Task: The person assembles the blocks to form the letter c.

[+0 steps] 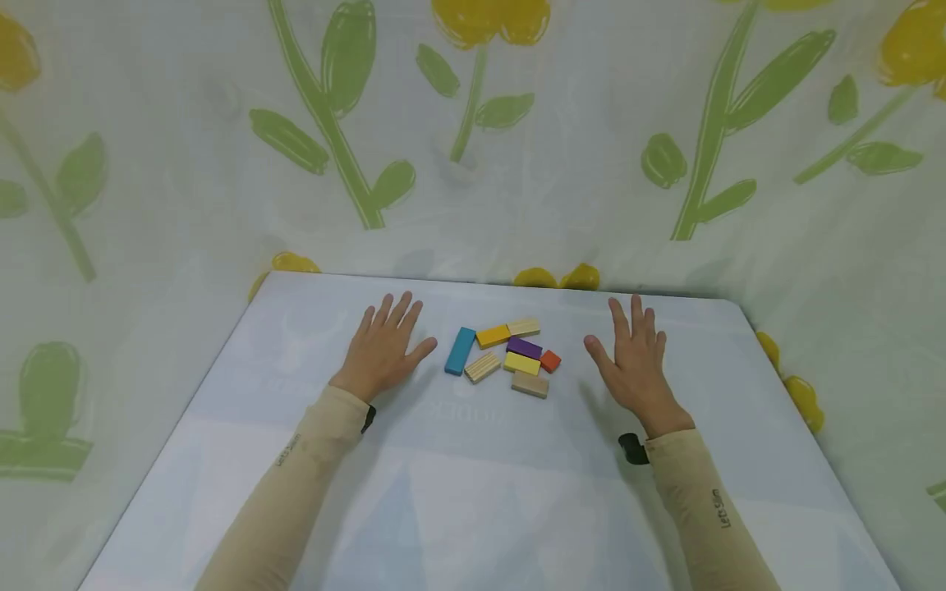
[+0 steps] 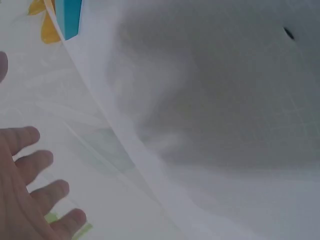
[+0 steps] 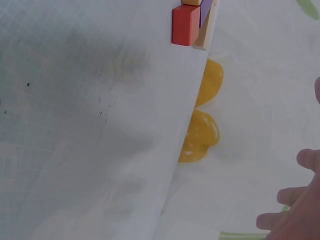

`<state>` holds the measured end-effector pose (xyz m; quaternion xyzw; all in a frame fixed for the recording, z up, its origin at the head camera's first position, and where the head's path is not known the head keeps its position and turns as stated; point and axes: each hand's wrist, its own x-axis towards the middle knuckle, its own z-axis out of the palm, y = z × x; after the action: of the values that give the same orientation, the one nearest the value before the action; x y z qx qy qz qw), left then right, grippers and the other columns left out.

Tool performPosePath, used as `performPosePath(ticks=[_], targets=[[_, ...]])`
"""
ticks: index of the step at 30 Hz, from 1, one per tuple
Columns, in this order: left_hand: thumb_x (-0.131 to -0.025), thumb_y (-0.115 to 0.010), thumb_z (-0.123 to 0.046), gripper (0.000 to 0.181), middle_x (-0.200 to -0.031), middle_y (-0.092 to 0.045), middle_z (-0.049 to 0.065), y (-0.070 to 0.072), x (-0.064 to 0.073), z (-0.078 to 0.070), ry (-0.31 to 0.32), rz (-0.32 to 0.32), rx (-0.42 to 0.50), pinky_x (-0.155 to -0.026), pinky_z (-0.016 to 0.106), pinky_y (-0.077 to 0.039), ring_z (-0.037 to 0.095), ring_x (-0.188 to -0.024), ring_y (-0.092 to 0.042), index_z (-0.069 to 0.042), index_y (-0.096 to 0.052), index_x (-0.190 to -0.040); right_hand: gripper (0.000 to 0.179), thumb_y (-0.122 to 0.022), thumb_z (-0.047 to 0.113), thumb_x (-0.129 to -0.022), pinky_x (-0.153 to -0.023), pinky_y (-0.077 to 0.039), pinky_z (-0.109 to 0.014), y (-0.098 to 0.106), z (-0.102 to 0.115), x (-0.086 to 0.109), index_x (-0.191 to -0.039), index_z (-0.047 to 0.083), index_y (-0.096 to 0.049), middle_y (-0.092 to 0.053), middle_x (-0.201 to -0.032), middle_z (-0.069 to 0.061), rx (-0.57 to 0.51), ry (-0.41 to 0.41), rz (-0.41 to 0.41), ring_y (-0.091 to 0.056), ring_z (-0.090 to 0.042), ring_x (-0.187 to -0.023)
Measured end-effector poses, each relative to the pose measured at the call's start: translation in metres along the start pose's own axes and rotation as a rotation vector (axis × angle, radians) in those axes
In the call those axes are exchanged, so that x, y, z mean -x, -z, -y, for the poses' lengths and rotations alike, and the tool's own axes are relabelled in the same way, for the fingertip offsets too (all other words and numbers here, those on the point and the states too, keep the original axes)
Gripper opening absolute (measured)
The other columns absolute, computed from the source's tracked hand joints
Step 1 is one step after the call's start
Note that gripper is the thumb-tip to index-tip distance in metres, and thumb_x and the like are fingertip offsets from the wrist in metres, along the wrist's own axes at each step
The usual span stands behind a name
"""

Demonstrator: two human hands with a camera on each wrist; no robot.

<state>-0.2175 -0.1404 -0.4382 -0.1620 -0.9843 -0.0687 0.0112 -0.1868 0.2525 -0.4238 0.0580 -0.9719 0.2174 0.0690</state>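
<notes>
Several wooden blocks lie in a loose cluster between the two hands. A blue block (image 1: 460, 351) is leftmost, closest to my left hand (image 1: 380, 348), whose fingers are spread and hold nothing. Beside it are an orange-yellow block (image 1: 493, 336) and plain wood blocks (image 1: 483, 368). A purple block (image 1: 524, 347) touches a yellow block (image 1: 521, 364), and a small red block (image 1: 550, 361) sits at the right end. My right hand (image 1: 634, 369) is apart from the red block, fingers extended and holding nothing. The left wrist view catches the blue block (image 2: 70, 17); the right wrist view, the red block (image 3: 185, 25).
The blocks are on a white table (image 1: 473, 509), whose far edge runs just beyond the fingertips. Behind it hangs a pale curtain (image 1: 562, 164) printed with green stems and yellow flowers. A black strap (image 1: 634, 449) shows at the right wrist.
</notes>
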Motion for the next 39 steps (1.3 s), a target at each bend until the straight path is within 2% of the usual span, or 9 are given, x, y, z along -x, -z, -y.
performPosePath(ticks=[8, 15, 22, 27, 34, 39], targets=[[-0.101, -0.044, -0.062, 0.082, -0.169, -0.017, 0.007, -0.001, -0.010, 0.000, -0.101, 0.034, 0.093, -0.124, 0.054, -0.008, 0.034, -0.155, -0.010, -0.011, -0.024, -0.162, 0.091, -0.037, 0.067, -0.101, -0.115, 0.005, -0.073, 0.001, 0.001, -0.001, -0.163, 0.008, -0.008, 0.011, -0.168, -0.021, -0.019, 0.001, -0.011, 0.011, -0.048, -0.151], [-0.097, -0.052, -0.065, 0.088, -0.169, -0.017, 0.003, -0.006, -0.020, -0.003, -0.156, 0.076, 0.090, -0.125, 0.053, -0.007, 0.031, -0.155, -0.011, -0.013, -0.026, -0.162, 0.089, -0.056, 0.049, -0.100, -0.118, -0.002, -0.070, -0.004, 0.005, -0.004, -0.164, 0.009, -0.008, 0.007, -0.169, -0.020, -0.087, 0.049, -0.011, 0.004, -0.049, -0.151], [-0.090, -0.066, -0.064, 0.094, -0.168, -0.023, 0.003, -0.007, -0.031, -0.006, -0.200, 0.131, 0.117, -0.124, 0.054, -0.011, 0.033, -0.154, -0.015, -0.014, -0.029, -0.161, 0.094, -0.061, 0.049, -0.098, -0.117, -0.009, -0.071, -0.009, 0.017, -0.007, -0.165, 0.016, -0.004, 0.006, -0.170, -0.015, -0.139, 0.059, 0.057, 0.001, -0.045, -0.153], [-0.085, -0.072, -0.062, 0.098, -0.167, -0.026, 0.003, -0.010, -0.039, -0.010, -0.232, 0.195, 0.121, -0.124, 0.055, -0.014, 0.033, -0.154, -0.016, -0.016, -0.031, -0.161, 0.095, -0.064, 0.047, -0.098, -0.117, -0.014, -0.069, -0.017, 0.029, -0.006, -0.165, 0.018, -0.004, 0.002, -0.170, -0.014, -0.171, 0.101, 0.084, -0.006, -0.044, -0.153], [-0.083, -0.077, -0.058, 0.095, -0.165, -0.030, 0.003, -0.008, -0.045, -0.018, -0.267, 0.256, 0.125, -0.123, 0.056, -0.016, 0.034, -0.153, -0.019, -0.016, -0.036, -0.159, 0.094, -0.068, 0.044, -0.096, -0.119, -0.020, -0.063, -0.029, 0.048, -0.009, -0.165, 0.024, -0.006, -0.003, -0.171, -0.009, -0.164, 0.118, 0.136, -0.010, -0.036, -0.154], [-0.083, -0.078, -0.056, 0.093, -0.165, -0.030, 0.004, -0.009, -0.048, -0.020, -0.289, 0.291, 0.135, -0.122, 0.059, -0.017, 0.036, -0.153, -0.020, -0.017, -0.039, -0.157, 0.095, -0.071, 0.041, -0.095, -0.116, -0.027, -0.064, -0.037, 0.059, -0.012, -0.165, 0.030, -0.008, -0.008, -0.170, -0.007, -0.195, 0.115, 0.196, -0.017, -0.037, -0.153]])
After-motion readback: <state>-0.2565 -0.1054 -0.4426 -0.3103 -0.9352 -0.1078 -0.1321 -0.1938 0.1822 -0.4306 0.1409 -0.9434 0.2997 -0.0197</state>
